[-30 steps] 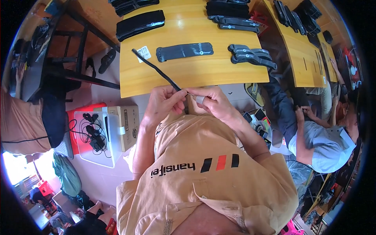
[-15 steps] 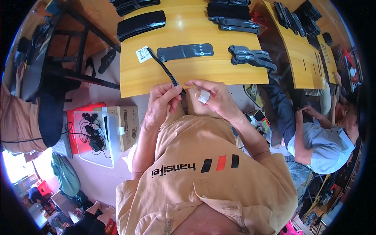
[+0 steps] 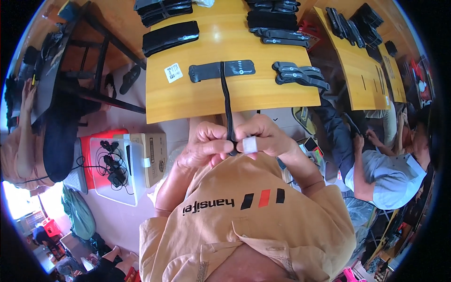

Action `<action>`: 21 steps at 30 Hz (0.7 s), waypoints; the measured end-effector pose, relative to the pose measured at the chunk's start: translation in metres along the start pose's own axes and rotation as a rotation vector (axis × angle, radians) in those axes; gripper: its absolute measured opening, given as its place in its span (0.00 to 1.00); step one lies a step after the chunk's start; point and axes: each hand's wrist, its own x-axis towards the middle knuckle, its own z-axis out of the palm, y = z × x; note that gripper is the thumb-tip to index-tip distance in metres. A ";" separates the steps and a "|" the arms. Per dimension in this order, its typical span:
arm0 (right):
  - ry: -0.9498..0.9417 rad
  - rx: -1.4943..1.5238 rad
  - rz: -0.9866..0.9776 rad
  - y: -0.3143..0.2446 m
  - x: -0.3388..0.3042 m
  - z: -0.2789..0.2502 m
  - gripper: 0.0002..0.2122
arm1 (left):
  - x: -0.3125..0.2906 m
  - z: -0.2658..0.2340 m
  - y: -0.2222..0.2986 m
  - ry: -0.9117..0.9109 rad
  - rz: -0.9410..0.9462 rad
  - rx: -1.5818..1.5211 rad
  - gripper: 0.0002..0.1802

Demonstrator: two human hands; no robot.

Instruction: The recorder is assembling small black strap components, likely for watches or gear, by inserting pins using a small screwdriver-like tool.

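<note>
Near the body, a narrow black strap (image 3: 228, 101) is worked at its near end with bare fingertips, in what is judged to be a fine handling step. By the left hand (image 3: 204, 146), the end is held in a narrow pinch of thumb and fingers. The right hand (image 3: 267, 136) is curled close, its fingertips brought up against the same end; whether the strap is gripped there too cannot be told, as the contact is partly hidden. A small, precise movement of the fingertips appears to be called for, with the long part kept untwisted.

The strap is stretched away over the edge of the smooth, yellow wooden table (image 3: 188, 104), its far tip seen across a flat grey band (image 3: 205, 73); whether the two touch is unclear. The band is marked by a pale print and rounded corners. To its left, a white paper label (image 3: 173, 72) is set on the wood; to its right, soft grey straps (image 3: 300, 75) are loosely bundled. Far left, a dense, dark stack (image 3: 171, 38) is seen. A digit of the right hand is wrapped in white tape (image 3: 250, 144).
</note>
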 end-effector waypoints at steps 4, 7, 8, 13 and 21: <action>0.075 0.713 0.116 0.007 -0.005 0.001 0.10 | 0.006 0.015 0.001 -0.068 0.018 -0.216 0.13; 0.205 0.525 0.038 0.019 0.001 -0.009 0.10 | 0.014 0.012 0.004 -0.031 0.040 -0.202 0.18; 0.332 0.319 0.142 0.014 0.001 -0.009 0.10 | 0.015 0.013 0.008 0.151 0.055 0.083 0.20; 0.311 0.141 0.179 0.023 0.004 -0.013 0.11 | 0.021 0.007 0.009 0.302 0.045 1.151 0.23; 0.280 0.933 0.245 0.021 0.003 -0.014 0.10 | 0.014 0.002 0.009 0.247 0.019 0.265 0.20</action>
